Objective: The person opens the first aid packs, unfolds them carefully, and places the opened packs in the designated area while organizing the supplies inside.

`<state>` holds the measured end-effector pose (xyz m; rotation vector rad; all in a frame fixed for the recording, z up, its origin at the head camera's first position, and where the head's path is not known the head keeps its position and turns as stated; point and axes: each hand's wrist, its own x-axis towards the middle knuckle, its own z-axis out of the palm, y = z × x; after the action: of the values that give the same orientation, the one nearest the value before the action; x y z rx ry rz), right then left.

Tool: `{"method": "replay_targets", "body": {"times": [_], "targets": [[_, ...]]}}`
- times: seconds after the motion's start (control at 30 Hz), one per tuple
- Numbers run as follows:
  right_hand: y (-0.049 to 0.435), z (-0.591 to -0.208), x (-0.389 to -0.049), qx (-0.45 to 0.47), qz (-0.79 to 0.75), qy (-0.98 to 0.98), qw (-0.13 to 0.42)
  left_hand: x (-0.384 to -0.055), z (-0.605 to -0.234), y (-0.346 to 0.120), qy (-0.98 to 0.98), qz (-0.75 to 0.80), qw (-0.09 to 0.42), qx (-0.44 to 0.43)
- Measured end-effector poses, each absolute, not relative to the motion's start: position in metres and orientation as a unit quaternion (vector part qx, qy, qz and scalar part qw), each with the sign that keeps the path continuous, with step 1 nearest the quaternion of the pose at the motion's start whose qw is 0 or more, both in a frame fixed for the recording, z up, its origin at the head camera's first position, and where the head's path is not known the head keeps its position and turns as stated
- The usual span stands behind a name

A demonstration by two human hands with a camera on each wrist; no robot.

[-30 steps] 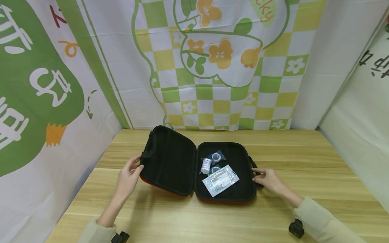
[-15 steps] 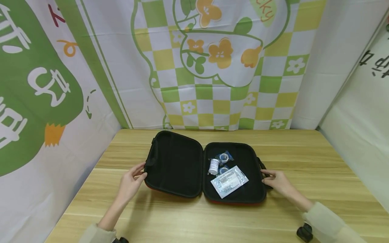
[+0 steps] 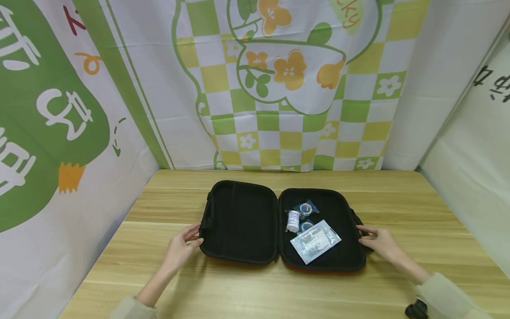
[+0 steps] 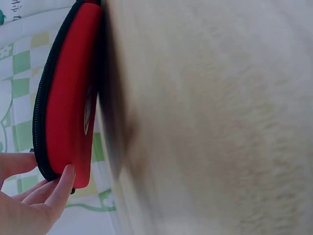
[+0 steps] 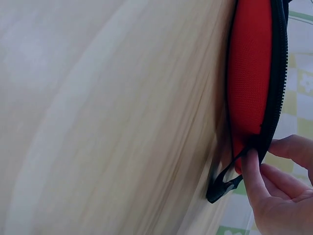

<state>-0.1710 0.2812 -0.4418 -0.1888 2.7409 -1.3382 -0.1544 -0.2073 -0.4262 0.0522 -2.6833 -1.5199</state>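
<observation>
A zippered case with a black inside and red outer shell lies unfolded on the table. My left hand (image 3: 181, 248) pinches the outer edge of its left half (image 3: 247, 221), thumb on one side and fingers on the other. In the left wrist view, that half's red shell (image 4: 71, 98) is tilted a little off the wood. At the opposite edge, my right hand (image 3: 380, 243) pinches the rim of the right half (image 3: 346, 221) beside a black strap handle (image 5: 222, 191). Inside that half are a small white bottle (image 3: 292, 221), ring-shaped items (image 3: 305, 209) in clear blue wrappers and silver flat packets (image 3: 316, 242).
The wooden table (image 3: 255, 292) extends around the case on every side. Behind it hangs a green and yellow checked cloth (image 3: 279, 133), with printed white cloth (image 3: 131, 186) along the left side.
Both hands have moved right, and the whole case has slid right with its contents. The left half has come down from a steeper tilt to nearly flat.
</observation>
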Motion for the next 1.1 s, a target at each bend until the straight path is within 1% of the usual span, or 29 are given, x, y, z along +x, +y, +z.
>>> {"method": "replay_targets", "body": {"times": [0.17,0.47,0.77,1.1], "targets": [[0.289,-0.441,-0.169,-0.066,-0.432,0.899,0.037,-0.151,-0.434,-0.203,-0.868,-0.496,0.005,0.03],[0.301,-0.442,-0.165,-0.062,-0.41,0.909,0.038,-0.148,-0.443,-0.196,-0.847,-0.531,-0.008,0.026],[0.303,-0.442,-0.164,-0.055,-0.398,0.915,0.039,-0.147,-0.449,-0.194,-0.827,-0.56,-0.029,0.023],[0.303,-0.445,-0.164,-0.057,-0.41,0.91,0.039,-0.147,-0.452,-0.199,-0.833,-0.551,-0.049,0.005]]}}
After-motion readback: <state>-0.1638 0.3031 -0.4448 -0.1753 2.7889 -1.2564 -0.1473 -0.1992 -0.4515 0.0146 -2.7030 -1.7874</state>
